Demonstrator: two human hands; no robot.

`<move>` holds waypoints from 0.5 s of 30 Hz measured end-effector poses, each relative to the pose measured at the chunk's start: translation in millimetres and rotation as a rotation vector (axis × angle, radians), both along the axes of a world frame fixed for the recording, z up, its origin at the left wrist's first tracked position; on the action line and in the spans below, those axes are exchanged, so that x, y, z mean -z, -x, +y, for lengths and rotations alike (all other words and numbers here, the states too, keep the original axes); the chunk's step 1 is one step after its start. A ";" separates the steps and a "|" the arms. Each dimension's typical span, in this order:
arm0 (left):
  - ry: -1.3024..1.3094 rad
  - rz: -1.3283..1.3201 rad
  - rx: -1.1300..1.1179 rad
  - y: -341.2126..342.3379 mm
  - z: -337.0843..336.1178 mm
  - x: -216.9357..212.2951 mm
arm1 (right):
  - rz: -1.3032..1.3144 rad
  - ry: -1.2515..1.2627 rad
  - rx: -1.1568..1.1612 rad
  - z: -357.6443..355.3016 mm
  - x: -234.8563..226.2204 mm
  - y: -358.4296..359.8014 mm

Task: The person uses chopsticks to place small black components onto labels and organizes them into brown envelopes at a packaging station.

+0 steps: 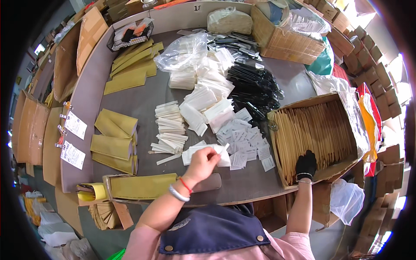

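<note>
My left hand [202,164] is closed in a pinch over the near middle of the table, gripping a white paper packet [223,160] that partly hides beneath the fingers. Beyond it lie a stack of slim white packets [170,125] and a heap of wider white packets [200,104]. Small printed paper slips [245,141] are scattered to its right. My right hand [306,165], in a black glove, rests with fingers stretched out on the near edge of tightly packed brown envelopes [314,132]. Those stand on edge in an open cardboard box [284,167] at the right.
Yellow-brown padded envelopes [113,147] lie in piles on the left, with more [143,186] along the front edge. Black plastic-wrapped items [253,86] are heaped behind the slips. A large cardboard box [286,41] and a wire basket [132,34] stand at the back. Low grey walls [89,86] border the table.
</note>
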State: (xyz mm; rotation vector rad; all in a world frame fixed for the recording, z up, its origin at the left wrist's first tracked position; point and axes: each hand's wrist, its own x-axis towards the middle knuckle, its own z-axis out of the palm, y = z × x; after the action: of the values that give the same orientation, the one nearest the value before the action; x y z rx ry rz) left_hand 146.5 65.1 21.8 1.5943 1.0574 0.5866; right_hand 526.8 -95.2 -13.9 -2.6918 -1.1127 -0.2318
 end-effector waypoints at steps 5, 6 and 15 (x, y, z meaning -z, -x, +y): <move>-0.014 0.058 0.629 54.3 32.0 -55.1 | 0.114 0.107 0.076 5.4 -20.1 10.0; -0.048 0.233 0.726 60.6 29.3 -54.0 | 0.121 0.117 0.065 7.6 -23.3 12.5; -0.697 0.359 0.607 74.3 -11.7 -22.7 | 0.187 -0.219 0.125 -16.0 37.4 -44.2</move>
State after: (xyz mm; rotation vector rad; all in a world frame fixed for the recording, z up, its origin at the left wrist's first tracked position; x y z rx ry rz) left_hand 72.2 53.4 44.5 2.5713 0.5634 0.2538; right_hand 571.0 -111.1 -51.3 -2.5290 -0.8165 -0.1115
